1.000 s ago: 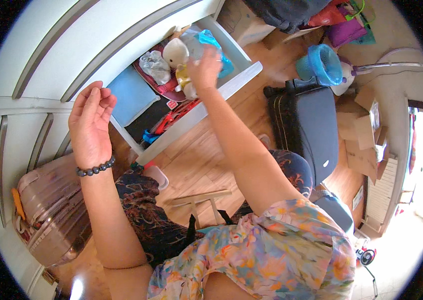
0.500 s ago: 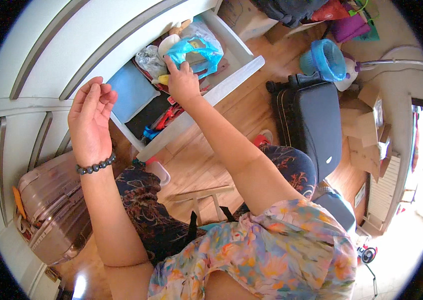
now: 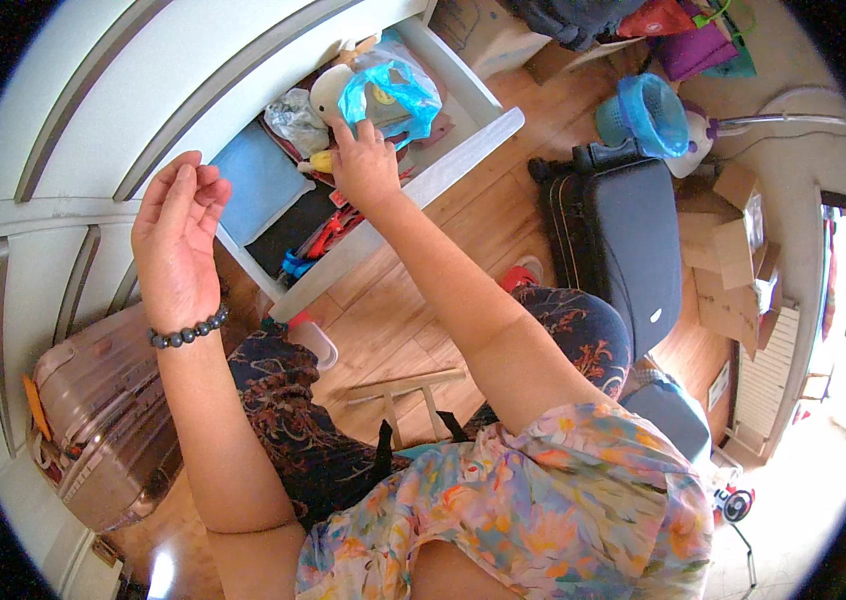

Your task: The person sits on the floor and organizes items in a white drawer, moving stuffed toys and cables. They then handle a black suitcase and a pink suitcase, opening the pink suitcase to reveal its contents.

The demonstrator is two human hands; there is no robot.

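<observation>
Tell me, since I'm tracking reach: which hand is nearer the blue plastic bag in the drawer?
Right. The right hand reaches into the drawer, fingertips at the blue plastic bag. The left hand is raised outside it, well to the left, empty.

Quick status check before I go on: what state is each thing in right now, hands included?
Drawer: pulled open, full of odds and ends.
Blue plastic bag: crumpled in the drawer, right fingertips on it.
Right hand: reaching into the drawer.
Left hand: raised, empty, fingers loosely curled.
Dark suitcase: closed, on the floor.
Pink suitcase: closed.
</observation>
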